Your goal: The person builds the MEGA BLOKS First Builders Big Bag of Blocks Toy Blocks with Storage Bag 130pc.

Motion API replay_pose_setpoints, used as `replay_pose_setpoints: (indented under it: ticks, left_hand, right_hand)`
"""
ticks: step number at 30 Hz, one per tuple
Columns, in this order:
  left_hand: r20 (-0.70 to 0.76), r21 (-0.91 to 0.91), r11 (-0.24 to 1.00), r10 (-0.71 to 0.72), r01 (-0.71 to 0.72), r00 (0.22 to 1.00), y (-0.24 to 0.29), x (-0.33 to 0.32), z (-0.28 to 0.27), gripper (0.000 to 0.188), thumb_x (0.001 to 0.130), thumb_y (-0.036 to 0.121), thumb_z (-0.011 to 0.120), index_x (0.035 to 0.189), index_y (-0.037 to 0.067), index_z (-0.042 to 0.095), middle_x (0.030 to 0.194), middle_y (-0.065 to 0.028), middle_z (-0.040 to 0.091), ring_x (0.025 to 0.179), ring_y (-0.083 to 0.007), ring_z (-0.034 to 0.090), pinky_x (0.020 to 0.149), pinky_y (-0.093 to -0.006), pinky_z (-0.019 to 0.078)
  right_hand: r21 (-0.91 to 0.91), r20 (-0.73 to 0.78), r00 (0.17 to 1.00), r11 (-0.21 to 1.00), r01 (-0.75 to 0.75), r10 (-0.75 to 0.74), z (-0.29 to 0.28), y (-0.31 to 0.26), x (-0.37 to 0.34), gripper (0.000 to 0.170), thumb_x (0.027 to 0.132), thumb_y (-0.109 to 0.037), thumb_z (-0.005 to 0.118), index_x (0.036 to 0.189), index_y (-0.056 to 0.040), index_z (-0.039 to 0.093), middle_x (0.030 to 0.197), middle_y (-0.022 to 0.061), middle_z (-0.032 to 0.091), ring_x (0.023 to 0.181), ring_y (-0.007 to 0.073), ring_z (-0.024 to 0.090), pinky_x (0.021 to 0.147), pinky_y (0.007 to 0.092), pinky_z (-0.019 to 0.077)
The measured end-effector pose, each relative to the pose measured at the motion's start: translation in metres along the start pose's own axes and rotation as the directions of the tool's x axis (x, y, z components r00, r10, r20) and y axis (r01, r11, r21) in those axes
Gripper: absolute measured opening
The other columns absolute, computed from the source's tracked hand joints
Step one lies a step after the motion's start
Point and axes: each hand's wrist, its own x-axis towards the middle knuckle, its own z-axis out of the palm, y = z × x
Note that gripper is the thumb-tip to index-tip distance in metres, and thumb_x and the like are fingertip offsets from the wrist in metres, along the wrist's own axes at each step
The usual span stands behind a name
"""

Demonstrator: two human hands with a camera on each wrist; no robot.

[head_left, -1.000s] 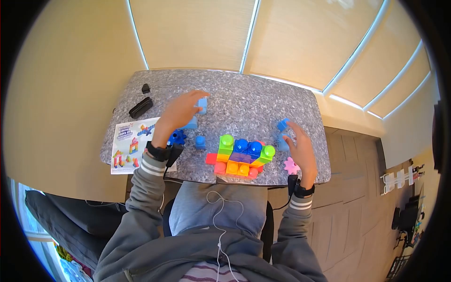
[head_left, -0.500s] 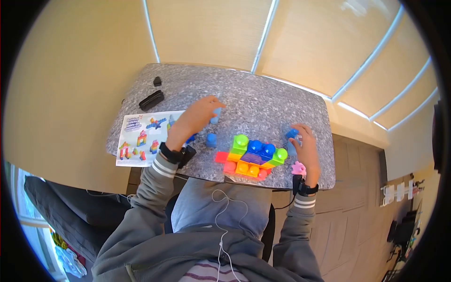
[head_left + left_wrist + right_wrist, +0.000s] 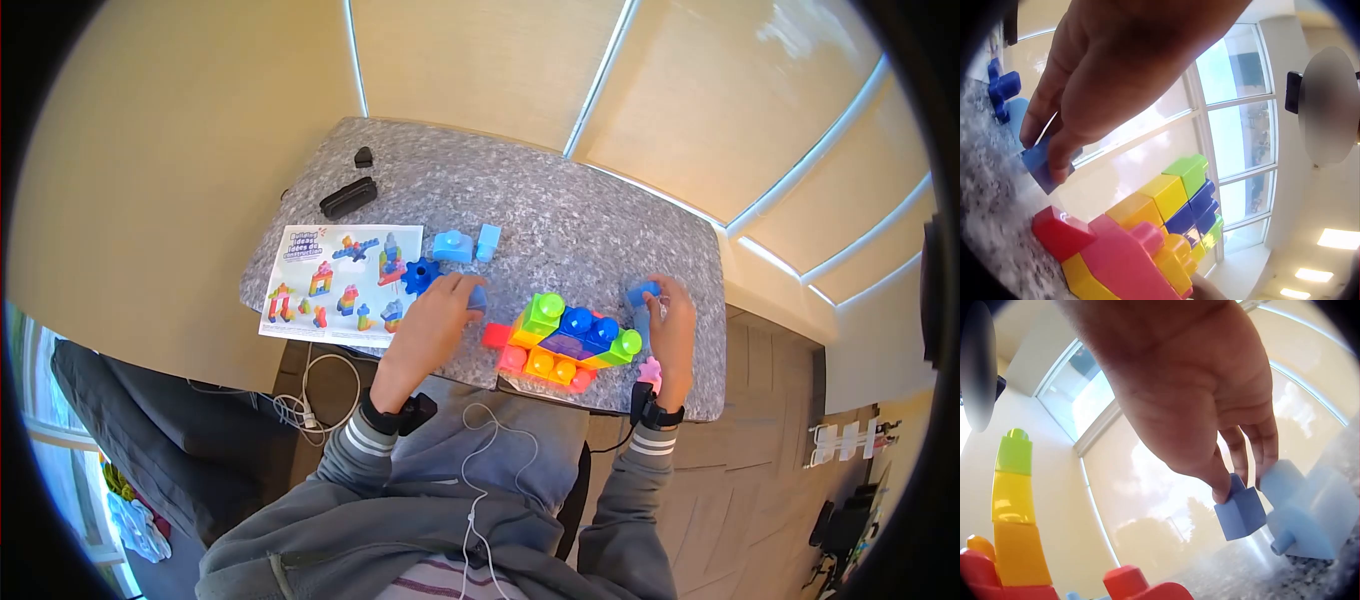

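Observation:
My left hand pinches a small blue block between thumb and fingers, low over the table beside the built structure. On the right, my right hand holds another small blue block by its stud end, tilted. A pale blue piece with a side peg stands right by those fingertips. Between the hands sits the structure of stacked blocks: pink and orange below, yellow higher, green and blue studs on top. A pink gear-shaped piece lies near the right wrist, partly covered.
Beyond the left hand lie a dark blue gear piece, a light blue wide block and a light blue block. A printed building-ideas sheet covers the left side. A black case lies behind it.
The left hand has come back from the light blue block at the rear to the small blue block nearer the structure and gripped it. The right hand stays at the right-side blocks.

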Motion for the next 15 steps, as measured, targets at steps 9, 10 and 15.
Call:
replay_pose_setpoints:
  ticks: [9,10,15]
  left_hand:
    - [-0.083,-0.341,0.936,-0.115,0.081,0.990,0.042,0.014,-0.047,0.055,0.108,0.007,0.081,0.157,0.005,0.057,0.125,-0.0243,0.072,0.112,-0.0427,0.075,0.096,-0.0485,0.0599]
    - [-0.078,-0.344,0.936,-0.110,0.077,0.991,0.049,0.015,-0.052,0.055,0.108,0.007,0.081,0.157,0.005,0.057,0.125,-0.0243,0.072,0.112,-0.0427,0.075,0.096,-0.0485,0.0599]
    - [-0.244,-0.352,0.925,0.055,-0.141,0.968,0.089,0.017,-0.083,0.058,0.110,0.005,0.079,0.165,0.006,0.059,0.142,-0.0198,0.075,0.125,-0.0334,0.077,0.108,-0.0438,0.0608]
  right_hand:
    - [0.345,-0.143,0.988,0.939,-0.010,0.063,-0.062,-0.067,-0.004,0.037,0.109,0.004,0.073,0.146,0.0004,0.071,0.137,0.0168,0.079,0.126,0.0286,0.079,0.110,0.0426,0.0640]
    - [0.372,-0.151,0.987,0.928,0.014,0.046,-0.068,-0.074,-0.004,0.038,0.110,0.006,0.072,0.148,0.0019,0.070,0.140,0.0174,0.078,0.127,0.0264,0.078,0.111,0.0418,0.0629]
    - [0.567,-0.161,0.986,0.821,0.064,0.035,-0.092,-0.118,-0.015,0.040,0.108,0.005,0.076,0.148,0.0051,0.070,0.141,0.0194,0.079,0.127,0.0237,0.077,0.115,0.0405,0.0595]
